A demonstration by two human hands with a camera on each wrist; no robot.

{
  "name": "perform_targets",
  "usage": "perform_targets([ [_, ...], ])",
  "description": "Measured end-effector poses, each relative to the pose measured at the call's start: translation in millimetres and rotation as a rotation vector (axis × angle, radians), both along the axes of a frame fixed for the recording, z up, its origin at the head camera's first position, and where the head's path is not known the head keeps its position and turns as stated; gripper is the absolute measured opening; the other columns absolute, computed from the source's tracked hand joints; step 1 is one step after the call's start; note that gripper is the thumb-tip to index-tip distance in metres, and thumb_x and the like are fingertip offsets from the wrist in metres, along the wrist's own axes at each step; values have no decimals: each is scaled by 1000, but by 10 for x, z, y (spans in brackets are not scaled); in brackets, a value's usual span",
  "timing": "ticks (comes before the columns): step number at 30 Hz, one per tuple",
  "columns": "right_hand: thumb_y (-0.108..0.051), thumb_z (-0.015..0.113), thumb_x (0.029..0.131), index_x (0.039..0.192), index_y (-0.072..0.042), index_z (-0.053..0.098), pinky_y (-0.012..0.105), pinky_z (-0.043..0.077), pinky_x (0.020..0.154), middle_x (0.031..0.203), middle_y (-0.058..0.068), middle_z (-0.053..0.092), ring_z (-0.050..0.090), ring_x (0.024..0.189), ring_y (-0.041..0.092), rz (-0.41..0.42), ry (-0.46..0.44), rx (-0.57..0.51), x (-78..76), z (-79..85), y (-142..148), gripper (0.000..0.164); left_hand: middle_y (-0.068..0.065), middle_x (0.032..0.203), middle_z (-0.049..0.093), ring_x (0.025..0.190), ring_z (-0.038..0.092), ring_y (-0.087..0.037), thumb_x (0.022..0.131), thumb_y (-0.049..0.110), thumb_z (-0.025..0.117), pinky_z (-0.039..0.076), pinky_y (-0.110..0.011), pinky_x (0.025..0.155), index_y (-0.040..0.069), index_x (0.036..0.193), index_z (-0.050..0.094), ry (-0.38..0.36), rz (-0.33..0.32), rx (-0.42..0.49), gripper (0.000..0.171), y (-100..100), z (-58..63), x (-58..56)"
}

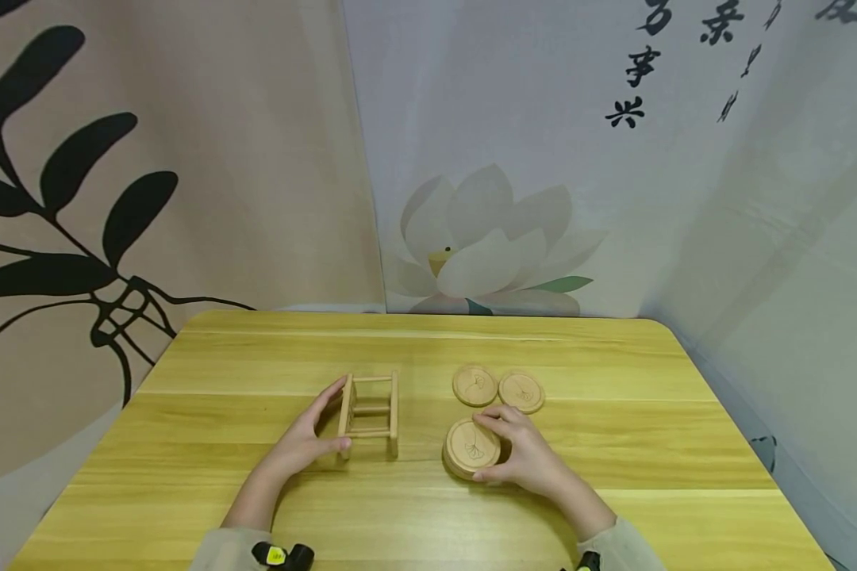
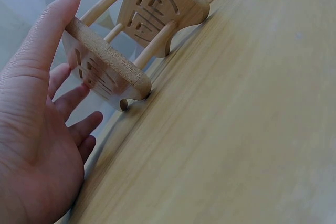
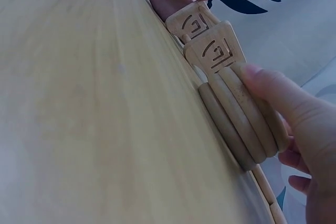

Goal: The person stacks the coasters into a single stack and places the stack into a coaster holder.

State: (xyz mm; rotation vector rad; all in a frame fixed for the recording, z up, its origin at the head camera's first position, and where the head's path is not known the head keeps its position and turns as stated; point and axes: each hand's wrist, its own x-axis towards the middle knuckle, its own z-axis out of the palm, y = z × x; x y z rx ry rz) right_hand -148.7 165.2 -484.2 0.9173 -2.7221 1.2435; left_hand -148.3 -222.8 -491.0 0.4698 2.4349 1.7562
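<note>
A small wooden coaster holder (image 1: pixel 394 416), with cut-out side panels joined by round bars, stands left of the table's middle. My left hand (image 1: pixel 296 448) spans its left panel (image 2: pixel 105 59), thumb on the near edge and fingers along the outer side and far edge. Right of the holder lies a stack of several round wooden coasters (image 1: pixel 471 444), the top one marked with a plant-like design. My right hand (image 1: pixel 524 452) grips the stack from its right side. In the right wrist view, its thumb presses the rim of the upper coasters (image 3: pixel 244 106); its fingers are partly hidden behind them.
Two more round coasters, a left one (image 1: pixel 474 385) and a right one (image 1: pixel 521 390), lie flat side by side just beyond the stack. The wooden table (image 1: pixel 428 523) ends at its back edge against printed cloth hangings (image 1: pixel 271 159).
</note>
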Motion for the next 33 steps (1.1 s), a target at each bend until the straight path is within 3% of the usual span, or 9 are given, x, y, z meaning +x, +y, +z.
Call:
perform_targets([
  [10,-49,86,61,133,-9,58,53,36,100,129,-4,51,43,122,21,1,6,14,-2,14,-5,87,-14,153,25,140,14,-43,78,11,79,8,-76,98,30,153,22,13,2,-1,97,-3,-13,-4],
  [17,-45,87,57,135,-8,55,58,35,100,132,5,50,43,123,30,-3,8,12,2,61,23,93,-13,154,24,140,12,-44,78,12,79,7,-77,97,32,153,21,-2,5,-6,97,-1,0,4],
  [27,-41,86,61,137,-5,52,56,36,101,136,10,47,41,125,33,-82,-1,-27,-81,80,219,91,-14,154,25,140,13,-44,78,11,79,7,-76,98,30,153,21,3,-3,-1,96,9,-6,6],
  [33,-33,88,64,135,-3,53,56,36,100,134,12,50,43,123,34,-132,54,-18,-178,77,327,85,-13,154,25,140,13,-43,78,11,79,7,-76,98,29,154,21,-2,0,0,97,4,-7,1],
])
